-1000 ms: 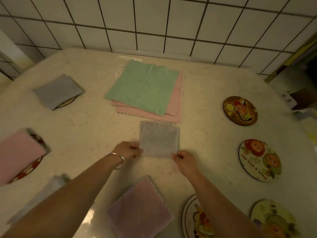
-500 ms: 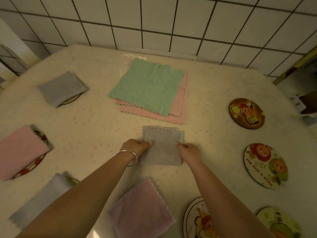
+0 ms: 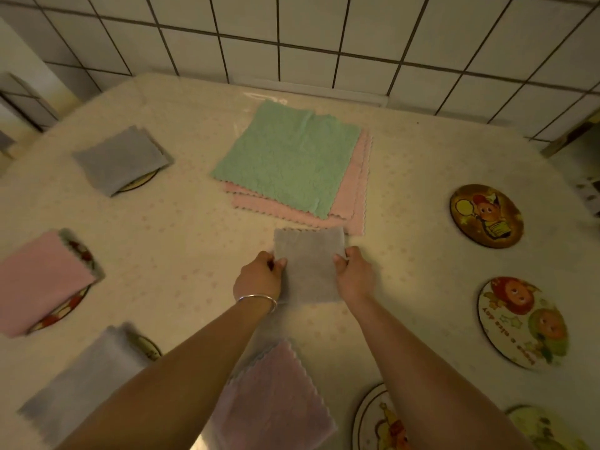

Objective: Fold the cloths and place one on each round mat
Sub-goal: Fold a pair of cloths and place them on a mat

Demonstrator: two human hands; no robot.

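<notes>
A folded grey cloth (image 3: 310, 264) lies at the table's middle. My left hand (image 3: 259, 277) pinches its left edge and my right hand (image 3: 352, 274) pinches its right edge. Behind it lies a stack of unfolded cloths, a green cloth (image 3: 285, 157) on top of pink cloths (image 3: 350, 203). Bare round mats sit on the right: a brown mat (image 3: 486, 216), a white mat (image 3: 522, 321), and two at the bottom, one white mat (image 3: 373, 420) and a greenish mat (image 3: 542, 427). On the left, mats carry a folded grey cloth (image 3: 121, 159), a pink cloth (image 3: 42, 280) and a pale grey cloth (image 3: 87, 381).
A folded mauve cloth (image 3: 276, 397) lies near the front edge under my arms. A tiled wall (image 3: 324, 43) runs behind the table (image 3: 181, 241). The table's right corner drops off near dark objects (image 3: 587, 193).
My hands slid up the grey cloth's sides from its near corners and now pinch it at mid-height. The cloth sits closer to the pink stack.
</notes>
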